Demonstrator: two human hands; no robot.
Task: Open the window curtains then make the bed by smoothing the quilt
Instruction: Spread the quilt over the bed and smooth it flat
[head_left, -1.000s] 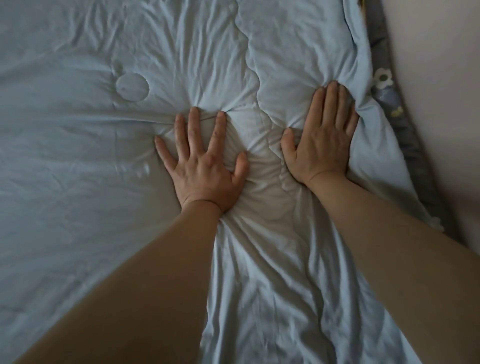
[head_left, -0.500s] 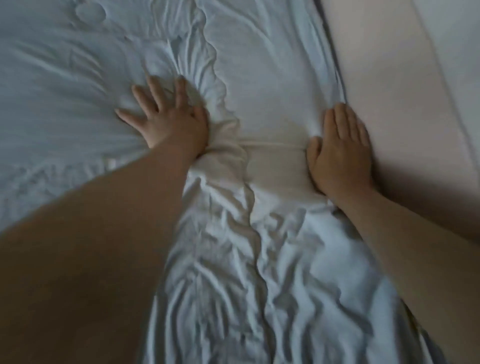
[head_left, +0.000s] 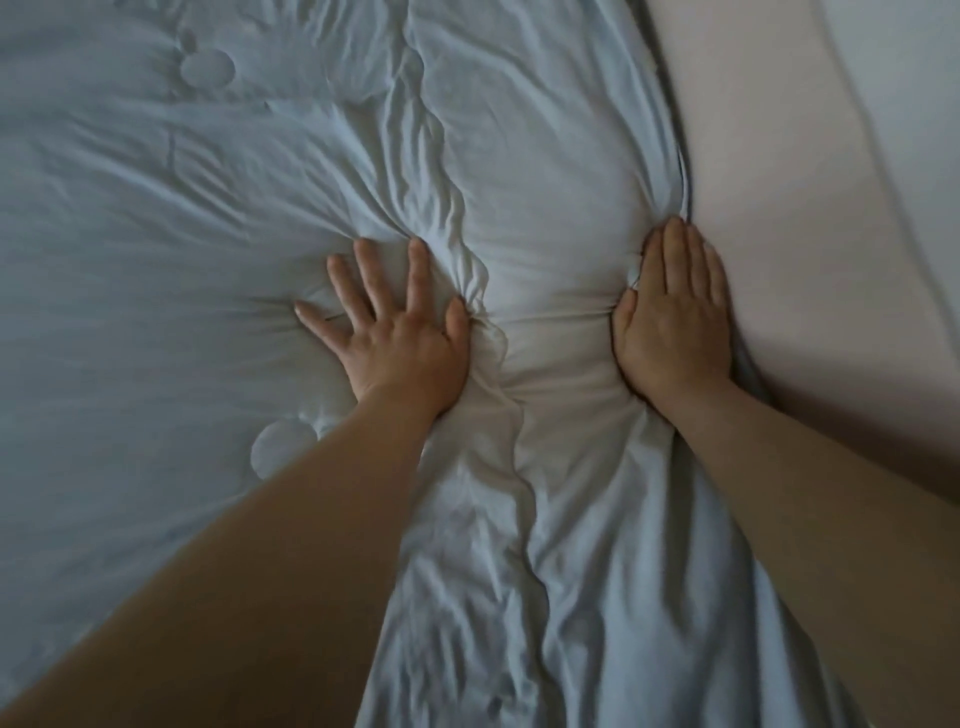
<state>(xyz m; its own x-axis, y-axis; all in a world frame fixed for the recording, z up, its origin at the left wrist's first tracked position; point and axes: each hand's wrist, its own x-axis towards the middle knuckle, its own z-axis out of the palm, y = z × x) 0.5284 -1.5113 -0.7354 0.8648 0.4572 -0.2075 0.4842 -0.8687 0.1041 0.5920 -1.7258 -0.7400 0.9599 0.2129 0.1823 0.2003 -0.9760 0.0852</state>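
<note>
While both my flat palms, left hand (head_left: 395, 338) and right hand (head_left: 675, 322), press the quilt (head_left: 182, 249) well apart, creases between them remain unsmoothed.

One quilt (head_left: 182, 218) fills most of the view. One wavy seam (head_left: 457, 171) runs down it. Two stitched circles sit left of the seam: the upper circle (head_left: 208, 73) and the lower circle (head_left: 283, 452). There are two hands. The left hand (head_left: 400, 353) is just left of the seam and shows five spread digits. The right hand (head_left: 675, 332) is right of the seam and shows four fingers held together and one thumb. There are two bare forearms, the left forearm (head_left: 249, 561) and the right forearm (head_left: 810, 499). One pink surface (head_left: 779, 208) lies farthest right of the seam.
</note>
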